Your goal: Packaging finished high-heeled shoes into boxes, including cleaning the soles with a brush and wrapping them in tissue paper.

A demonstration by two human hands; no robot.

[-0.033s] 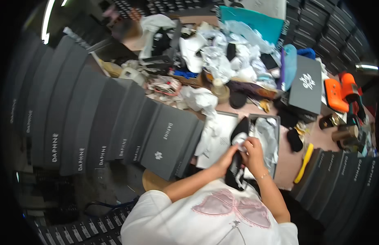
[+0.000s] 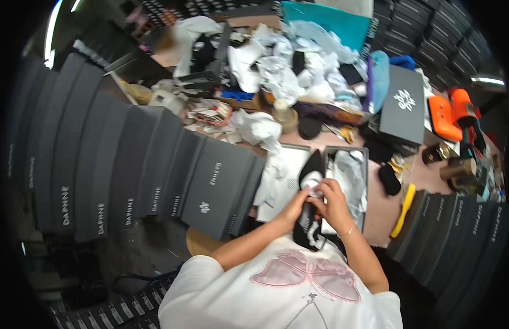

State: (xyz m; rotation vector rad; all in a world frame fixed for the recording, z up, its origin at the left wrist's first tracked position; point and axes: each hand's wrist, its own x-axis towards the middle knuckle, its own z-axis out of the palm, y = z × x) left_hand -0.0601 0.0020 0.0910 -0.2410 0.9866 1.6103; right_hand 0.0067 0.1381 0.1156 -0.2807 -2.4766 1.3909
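A black pointed shoe (image 2: 315,163) lies lengthwise in front of my body, its toe directed away from me. My left hand (image 2: 294,210) is closed round its left side. White paper (image 2: 310,181) bulges at the shoe's opening, and my right hand (image 2: 333,206) has its fingers bent and pinched against it. Part of the grip is hidden behind the fingers. Just right of the shoe stands an open grey shoebox (image 2: 365,189) with crumpled white tissue (image 2: 349,167) inside. To the left lies a white-lined box lid (image 2: 284,174), partly under loose white paper (image 2: 269,178).
Dark grey shoeboxes (image 2: 216,186) stand in a long row at left, with more (image 2: 457,225) at right. A yellow-handled tool (image 2: 403,211) lies by the right row. Beyond are a paper heap (image 2: 282,77), a closed shoebox (image 2: 402,107) and an orange object (image 2: 444,119).
The whole view has shifted slightly, so the scene sits further left and a little higher. Both hands stay on the shoe and its paper, with the fingers barely changed.
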